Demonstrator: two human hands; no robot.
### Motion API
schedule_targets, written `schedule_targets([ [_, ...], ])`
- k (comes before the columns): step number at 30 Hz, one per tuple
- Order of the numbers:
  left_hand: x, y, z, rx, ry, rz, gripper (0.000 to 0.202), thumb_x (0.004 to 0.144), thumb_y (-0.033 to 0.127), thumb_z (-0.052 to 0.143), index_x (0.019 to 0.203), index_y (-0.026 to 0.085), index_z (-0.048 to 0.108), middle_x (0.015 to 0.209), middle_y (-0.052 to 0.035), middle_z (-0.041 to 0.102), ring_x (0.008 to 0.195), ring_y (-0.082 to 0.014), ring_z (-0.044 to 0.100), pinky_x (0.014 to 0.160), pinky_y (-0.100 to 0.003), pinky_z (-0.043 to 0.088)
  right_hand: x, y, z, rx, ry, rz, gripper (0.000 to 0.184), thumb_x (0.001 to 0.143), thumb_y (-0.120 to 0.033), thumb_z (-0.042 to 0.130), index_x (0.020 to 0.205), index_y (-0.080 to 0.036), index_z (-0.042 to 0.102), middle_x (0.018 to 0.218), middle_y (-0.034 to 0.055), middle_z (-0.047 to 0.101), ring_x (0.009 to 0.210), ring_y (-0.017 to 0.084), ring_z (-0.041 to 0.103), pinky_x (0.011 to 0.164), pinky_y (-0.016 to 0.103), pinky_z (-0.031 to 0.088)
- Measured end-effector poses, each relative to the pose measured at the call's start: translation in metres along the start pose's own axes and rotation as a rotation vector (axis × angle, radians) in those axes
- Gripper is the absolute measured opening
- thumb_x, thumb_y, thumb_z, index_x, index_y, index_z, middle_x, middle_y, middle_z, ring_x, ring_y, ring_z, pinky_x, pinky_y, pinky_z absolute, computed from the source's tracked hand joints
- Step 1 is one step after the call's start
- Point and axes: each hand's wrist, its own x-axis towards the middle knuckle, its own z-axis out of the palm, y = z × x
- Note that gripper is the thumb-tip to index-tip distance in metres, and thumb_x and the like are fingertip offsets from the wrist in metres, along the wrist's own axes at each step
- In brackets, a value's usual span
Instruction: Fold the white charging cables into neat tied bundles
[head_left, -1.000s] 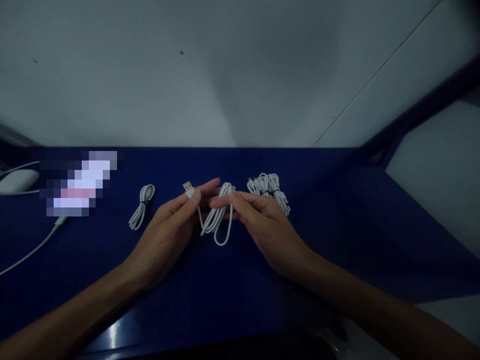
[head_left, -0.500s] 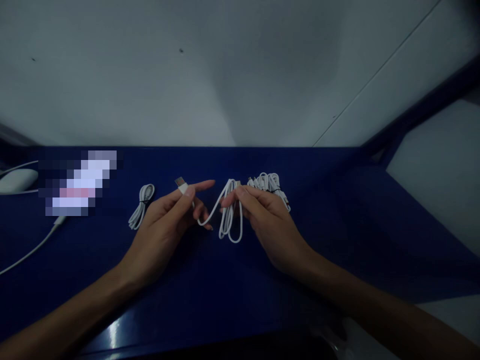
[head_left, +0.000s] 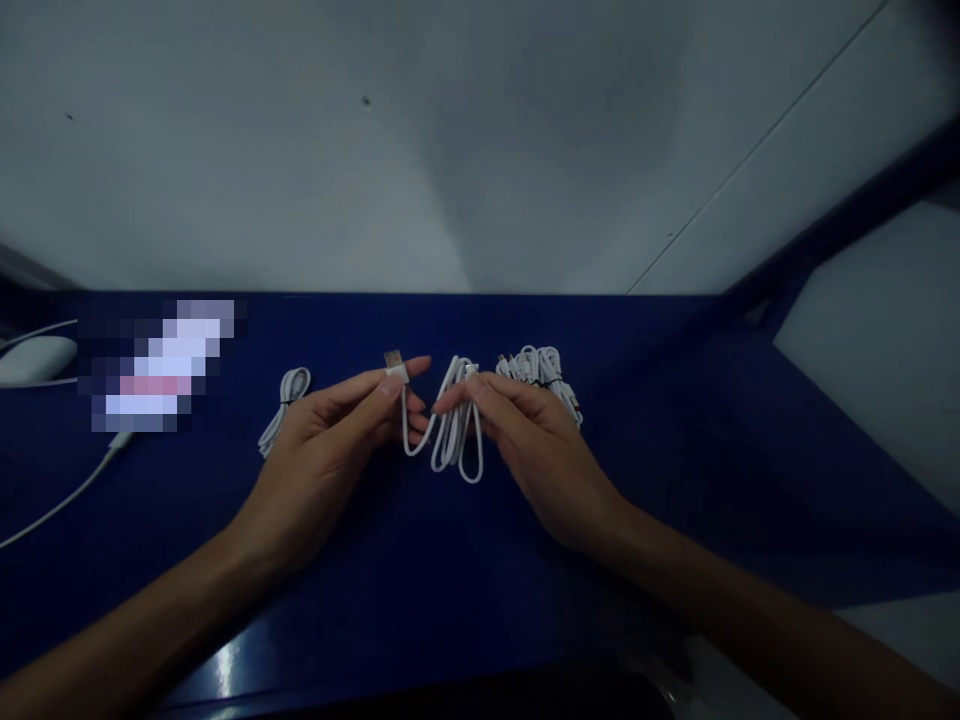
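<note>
A white USB cable [head_left: 448,455] hangs in loose loops between my hands, above the blue table. My left hand [head_left: 351,408] pinches its USB plug between thumb and forefinger, the metal end pointing up. From that plug the cord dips and rises into the loops. My right hand [head_left: 525,420] is closed on the looped part, with a white end piece showing at its thumb tip. Behind my left hand lies a coiled white cable [head_left: 294,387], bound with a dark tie. Several bundled white cables [head_left: 551,368] lie beyond my right hand, partly covered by it.
The blue table [head_left: 420,590] meets a pale wall [head_left: 300,180] at its back edge. On the left are a blurred-out bright device [head_left: 180,350] with a white cord [head_left: 67,512] and a rounded white object [head_left: 37,362]. A blue frame [head_left: 825,230] rises at right.
My left hand has brought the USB plug rightward, nearer the loops, and turned it more upright. My right hand keeps its hold, with the loops shifted slightly left.
</note>
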Motion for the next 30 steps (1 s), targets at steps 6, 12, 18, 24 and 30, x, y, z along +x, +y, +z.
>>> schedule_targets([
  [6, 0.004, -0.001, 0.000, 0.012, -0.011, -0.036, 0.024, 0.099, 0.037, 0.083, 0.119, 0.024, 0.088, 0.105, -0.0083, 0.082, 0.085, -0.0171, 0.072, 0.083, -0.028, 0.063, -0.001, -0.002, 0.001, 0.055, -0.044, -0.020, 0.034, 0.115, -0.043, 0.056, 0.102, -0.031, 0.085, 0.104, 0.0021, 0.079, 0.100, 0.021, 0.073, 0.102, 0.040, 0.055],
  [12, 0.006, 0.002, 0.000, -0.061, -0.036, -0.110, 0.023, 0.094, 0.032, 0.088, 0.116, 0.023, 0.087, 0.088, -0.0048, 0.078, 0.069, -0.0131, 0.069, 0.064, -0.022, 0.062, -0.004, -0.011, 0.002, -0.150, 0.035, -0.098, 0.035, 0.115, -0.036, 0.055, 0.100, -0.029, 0.085, 0.099, 0.0027, 0.074, 0.099, 0.021, 0.069, 0.095, 0.040, 0.052],
  [18, 0.005, 0.002, 0.000, -0.077, -0.141, -0.080, 0.022, 0.101, 0.033, 0.081, 0.119, 0.022, 0.086, 0.102, -0.0064, 0.080, 0.078, -0.0144, 0.073, 0.071, -0.022, 0.064, -0.004, -0.011, 0.003, -0.122, 0.025, -0.117, 0.033, 0.114, -0.037, 0.057, 0.099, -0.027, 0.084, 0.098, 0.0035, 0.073, 0.096, 0.021, 0.068, 0.091, 0.040, 0.053],
  [24, 0.004, 0.000, 0.000, -0.075, -0.135, -0.018, 0.020, 0.103, 0.031, 0.078, 0.119, 0.025, 0.086, 0.125, -0.0072, 0.082, 0.094, -0.0157, 0.076, 0.088, -0.024, 0.065, -0.003, -0.009, 0.002, -0.080, 0.015, -0.107, 0.033, 0.115, -0.033, 0.056, 0.098, -0.026, 0.084, 0.099, 0.0038, 0.074, 0.095, 0.020, 0.070, 0.094, 0.040, 0.054],
  [30, 0.003, 0.001, 0.002, -0.028, -0.120, -0.012, 0.018, 0.100, 0.032, 0.083, 0.117, 0.026, 0.087, 0.124, -0.0061, 0.084, 0.106, -0.0195, 0.078, 0.096, -0.026, 0.064, -0.003, -0.007, 0.000, -0.033, 0.000, -0.066, 0.034, 0.116, -0.035, 0.056, 0.100, -0.028, 0.085, 0.099, 0.0016, 0.075, 0.092, 0.018, 0.068, 0.093, 0.036, 0.053],
])
